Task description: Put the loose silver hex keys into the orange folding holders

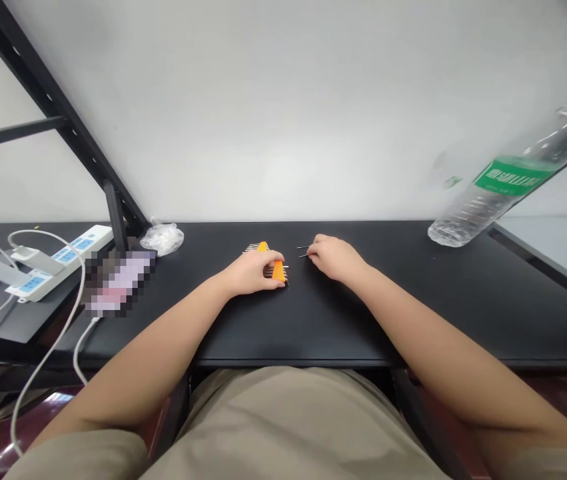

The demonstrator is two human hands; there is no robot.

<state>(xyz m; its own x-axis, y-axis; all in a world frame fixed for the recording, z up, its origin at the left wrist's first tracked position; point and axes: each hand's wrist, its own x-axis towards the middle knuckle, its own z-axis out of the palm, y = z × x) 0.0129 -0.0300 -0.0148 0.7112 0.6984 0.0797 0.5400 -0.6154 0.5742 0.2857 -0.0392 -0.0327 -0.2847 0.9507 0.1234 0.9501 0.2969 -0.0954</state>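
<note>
My left hand (253, 272) is closed around an orange hex key holder (278, 271) just above the black desk. Several thin metal keys stick out of the holder on both sides, and my fingers cover its middle. A short distance to the right, my right hand (332, 257) has its fingertips pinched together on a thin dark hex key (304, 256) that points left. Another slim metal rod (302, 247) shows just beyond it; whether my fingers touch that one I cannot tell.
A tall plastic bottle (508, 177) with a green label stands at the back right. On the left lie a crumpled clear plastic bag (162, 239), a phone-like blurred object (122, 280) with a white cable (77, 347), and a white power strip (66, 261). Black metal frame bars (80, 143) rise there.
</note>
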